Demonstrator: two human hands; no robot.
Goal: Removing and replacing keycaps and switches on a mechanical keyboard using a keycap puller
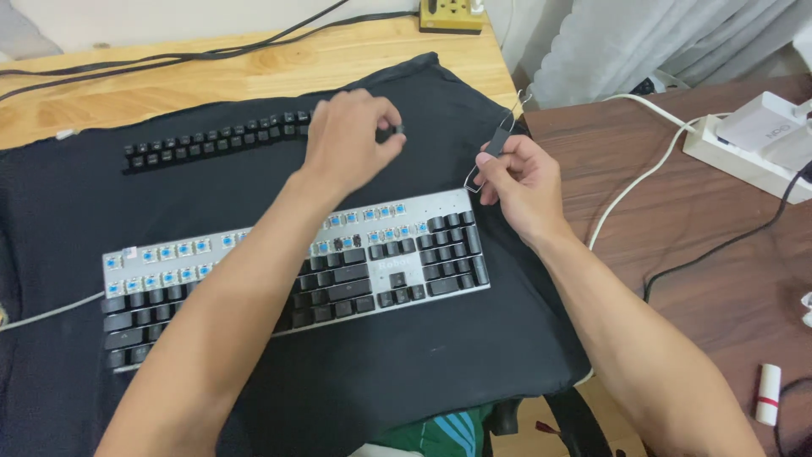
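A silver mechanical keyboard (423,207) lies on a black cloth (211,190). Its top two rows show bare blue switches; the lower rows keep black keycaps. My left hand (351,140) reaches across the keyboard and pinches a black keycap (391,132) at the right end of a row of removed keycaps (211,140) laid out on the cloth. My right hand (520,182) hovers over the keyboard's upper right corner and holds a wire keycap puller (495,151) with a black handle.
The cloth covers a light wooden desk (254,68) with black cables along the back. A dark wooden table (677,220) on the right carries a white power strip (744,152), white and black cables and a small white tube (768,393).
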